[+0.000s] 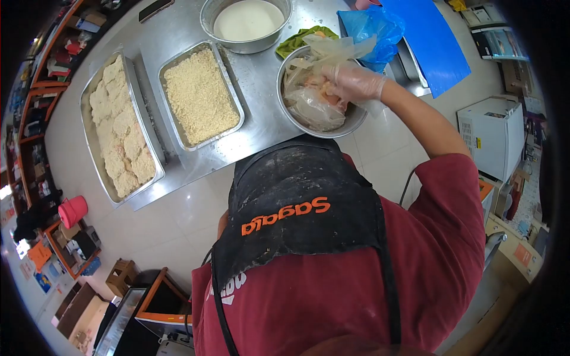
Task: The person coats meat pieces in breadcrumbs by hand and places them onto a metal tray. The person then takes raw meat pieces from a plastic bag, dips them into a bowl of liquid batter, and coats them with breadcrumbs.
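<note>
My right hand (355, 82), in a clear plastic glove, reaches into a metal bowl (356, 123) on the right of the table. Its fingers curl round a pale pink piece of raw meat (326, 89), which looks like chicken. A clear plastic bag (323, 114) is bunched inside the bowl around the meat, its loose top spreading over the far rim. The fingertips are partly hidden by the bag and the meat. My left hand is out of sight; only a bit of skin shows beside the apron at the left.
Left of the bowl stands a metal tray (199, 98) of crumbs; farther left, a longer tray (155, 151) holds crumb-coated pieces. A round pan (249, 21) of white liquid is behind. A green cloth (291, 44), blue bag (380, 38), blue board (436, 47) and phone (155, 9) lie around.
</note>
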The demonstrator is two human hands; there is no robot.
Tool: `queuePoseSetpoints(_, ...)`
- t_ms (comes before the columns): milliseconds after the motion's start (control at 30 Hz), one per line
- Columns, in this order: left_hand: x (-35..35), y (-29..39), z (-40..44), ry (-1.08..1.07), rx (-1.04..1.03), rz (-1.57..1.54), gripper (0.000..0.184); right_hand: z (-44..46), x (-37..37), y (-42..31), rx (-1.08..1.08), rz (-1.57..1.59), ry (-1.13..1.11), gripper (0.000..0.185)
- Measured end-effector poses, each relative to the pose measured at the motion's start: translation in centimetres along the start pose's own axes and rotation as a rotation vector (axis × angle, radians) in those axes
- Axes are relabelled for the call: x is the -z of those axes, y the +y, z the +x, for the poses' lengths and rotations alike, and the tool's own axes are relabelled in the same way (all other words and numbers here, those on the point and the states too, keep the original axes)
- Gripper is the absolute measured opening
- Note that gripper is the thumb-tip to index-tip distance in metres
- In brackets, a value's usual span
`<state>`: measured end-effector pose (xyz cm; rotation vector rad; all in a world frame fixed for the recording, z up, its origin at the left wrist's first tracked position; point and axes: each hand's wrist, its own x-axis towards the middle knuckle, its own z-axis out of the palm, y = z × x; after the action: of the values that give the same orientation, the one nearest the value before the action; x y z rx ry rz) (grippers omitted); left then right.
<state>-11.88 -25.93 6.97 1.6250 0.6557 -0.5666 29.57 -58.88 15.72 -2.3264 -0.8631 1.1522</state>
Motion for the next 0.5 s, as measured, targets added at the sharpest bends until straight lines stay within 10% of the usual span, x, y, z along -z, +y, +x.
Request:
queuePoseSetpoints(233, -0.6, 0.0, 0.1, 0.027, 0.000, -0.015, 0.038, -1.8, 3.5, 1.1, 0.246, 0.275, 0.384, 0.022)
queuePoseSetpoints(500, -0.7, -0.1, 0.6, 0.046, -0.017, -0.028, 0.038, 0.2, -0.5, 2.5, -0.169, 0.785, 0.464, 0.029)
